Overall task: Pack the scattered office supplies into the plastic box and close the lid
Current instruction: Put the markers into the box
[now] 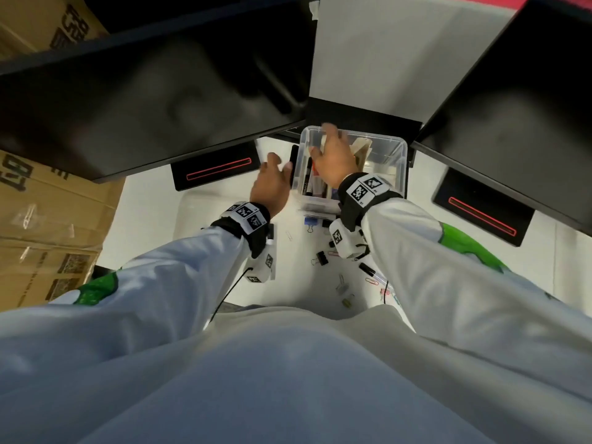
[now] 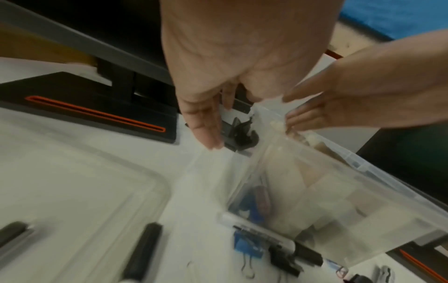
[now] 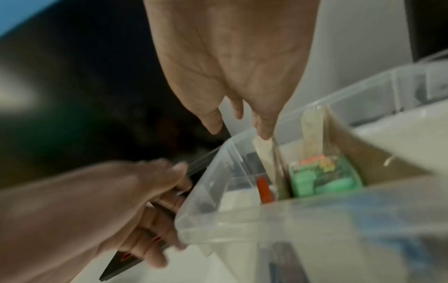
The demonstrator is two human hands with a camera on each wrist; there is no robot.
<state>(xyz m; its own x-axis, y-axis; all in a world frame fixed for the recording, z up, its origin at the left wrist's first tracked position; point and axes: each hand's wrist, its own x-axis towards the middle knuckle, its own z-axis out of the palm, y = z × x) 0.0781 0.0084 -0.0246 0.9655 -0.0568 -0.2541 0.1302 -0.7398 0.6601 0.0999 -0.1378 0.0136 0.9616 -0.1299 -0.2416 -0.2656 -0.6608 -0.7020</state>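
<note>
The clear plastic box (image 1: pixel 397 155) stands on the white table, holding brown envelopes, a green pack (image 3: pixel 322 181) and a red marker (image 3: pixel 264 189). My right hand (image 1: pixel 333 152) hovers over its far left corner with fingers spread, one fingertip (image 3: pixel 264 134) touching a beige card. My left hand (image 1: pixel 272 181) is just outside the box's left wall and grips a flat black object (image 3: pixel 116 268) held against that wall. The clear lid (image 2: pixel 84 181) lies flat on the table to the left. Binder clips (image 1: pixel 322 257), a blue clip (image 2: pixel 247 247), paper clips and black markers (image 2: pixel 143 249) lie scattered in front of the box.
Two dark monitors (image 1: pixel 160 107) (image 1: pixel 528 107) overhang the table, low above the box. Their black stand bases with red strips (image 1: pixel 217 169) (image 1: pixel 483 216) flank the box. Cardboard cartons (image 1: pixel 48 235) are stacked at the left. My body hides the table's near edge.
</note>
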